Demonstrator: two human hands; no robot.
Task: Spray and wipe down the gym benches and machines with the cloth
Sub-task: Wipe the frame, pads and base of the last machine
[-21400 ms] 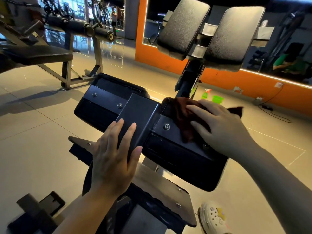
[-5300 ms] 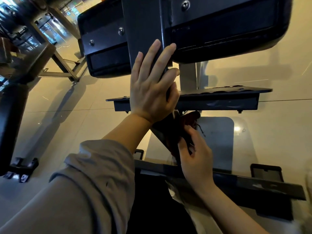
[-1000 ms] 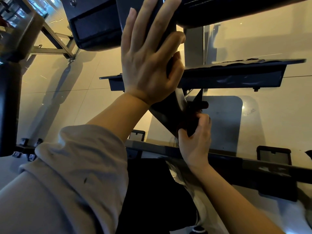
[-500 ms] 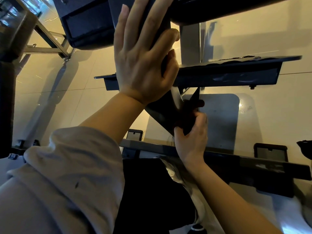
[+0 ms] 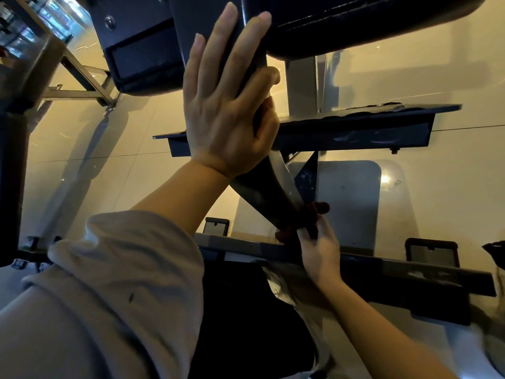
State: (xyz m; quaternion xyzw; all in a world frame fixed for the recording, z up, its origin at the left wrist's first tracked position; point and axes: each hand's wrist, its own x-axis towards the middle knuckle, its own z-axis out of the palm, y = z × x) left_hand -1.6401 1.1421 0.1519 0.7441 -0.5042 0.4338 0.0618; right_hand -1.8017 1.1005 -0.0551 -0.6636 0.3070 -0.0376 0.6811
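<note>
Left hand (image 5: 226, 116): fingers straight, flat against the machine's dark post (image 5: 262, 184) — holding nothing.
Post: slants down from the pads (image 5: 355, 23).
Right hand (image 5: 318, 250): curled round the dark red cloth (image 5: 311, 214) — pressed on the post's lower end.

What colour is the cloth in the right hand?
Dark reddish-brown cloth, seen in the head view.

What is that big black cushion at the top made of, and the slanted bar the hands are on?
The cushion looks like black vinyl or leather: a stitched seam, a soft rounded edge. The slanted bar seems to be dark painted metal, smooth with a dull shine. The cloth looks like soft brown fabric.
</note>
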